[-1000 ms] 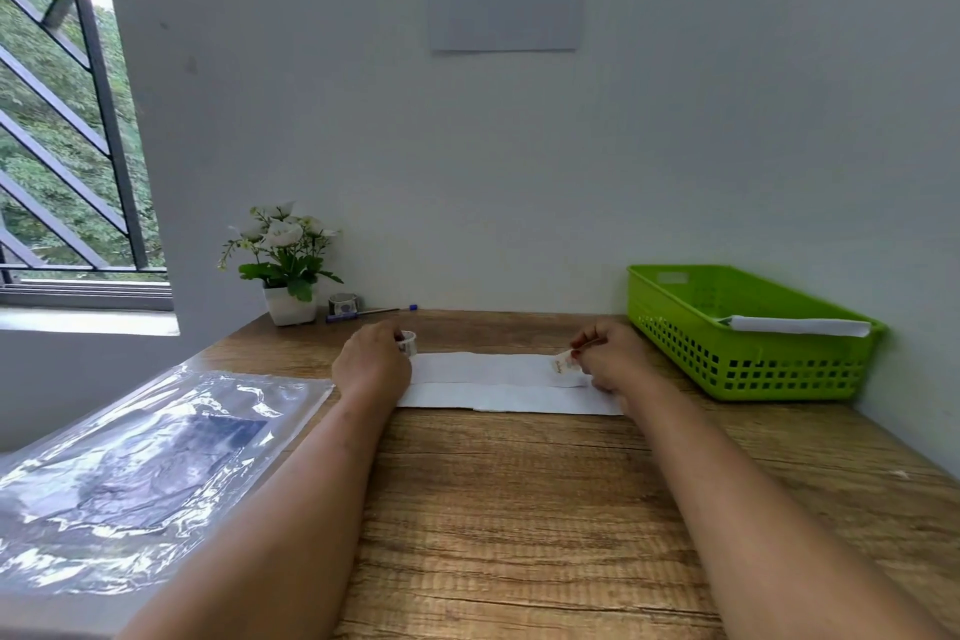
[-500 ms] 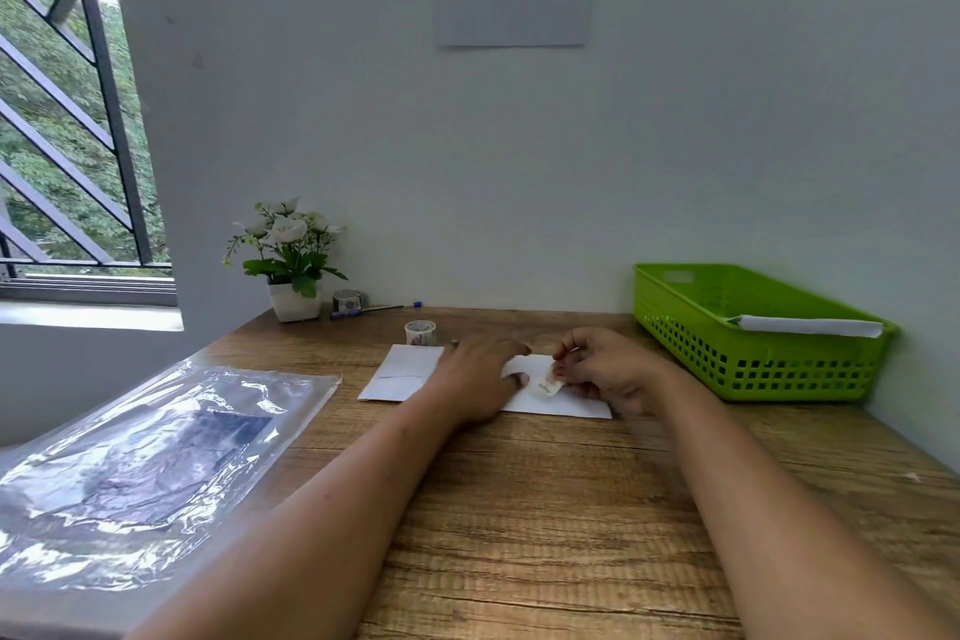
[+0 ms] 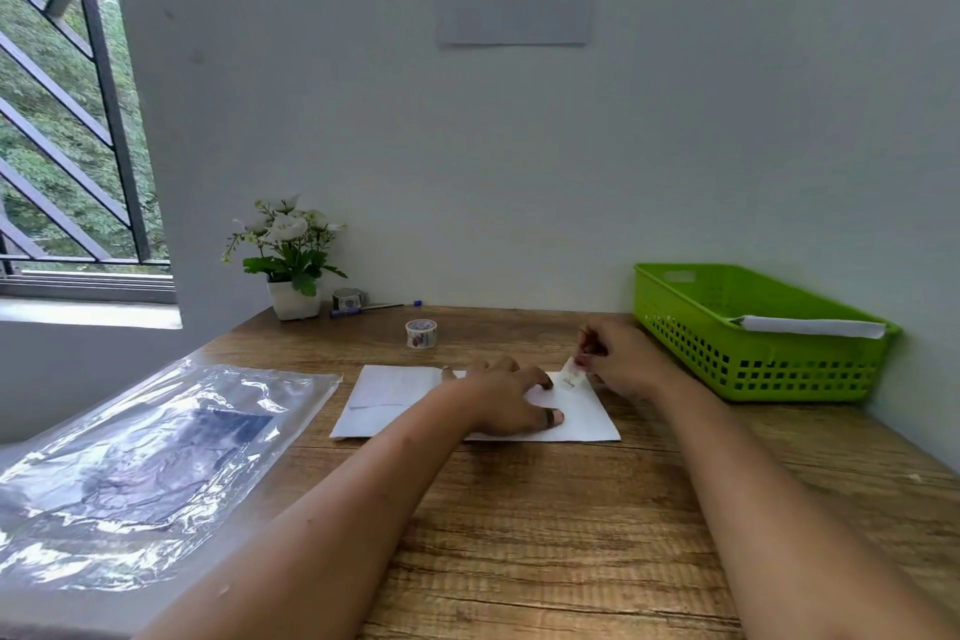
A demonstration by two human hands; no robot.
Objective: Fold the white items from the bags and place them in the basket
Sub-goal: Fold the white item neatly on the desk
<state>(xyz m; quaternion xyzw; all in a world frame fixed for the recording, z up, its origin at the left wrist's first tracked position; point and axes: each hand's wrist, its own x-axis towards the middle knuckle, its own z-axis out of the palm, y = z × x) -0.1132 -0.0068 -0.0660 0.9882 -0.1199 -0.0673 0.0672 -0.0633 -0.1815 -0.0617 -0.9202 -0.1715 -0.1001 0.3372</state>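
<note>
A folded white paper (image 3: 395,398) lies flat on the wooden desk in front of me. My left hand (image 3: 506,403) presses down on its middle with spread fingers. My right hand (image 3: 618,361) pinches a small printed piece of tape (image 3: 573,376) over the paper's right part. A green plastic basket (image 3: 691,322) stands at the right against the wall, with one folded white item (image 3: 813,326) lying across its rim. A clear plastic bag (image 3: 150,463) with dark contents lies at the left.
A small tape roll (image 3: 421,333) stands behind the paper. Further back are a potted white flower (image 3: 291,260), a second tape roll (image 3: 346,298) and a pen (image 3: 374,308). The wall closes the back and right; a barred window is at left.
My left hand set the tape roll down behind the paper and moved right onto the paper's middle. The paper now looks shorter. My right hand keeps pinching the tape piece.
</note>
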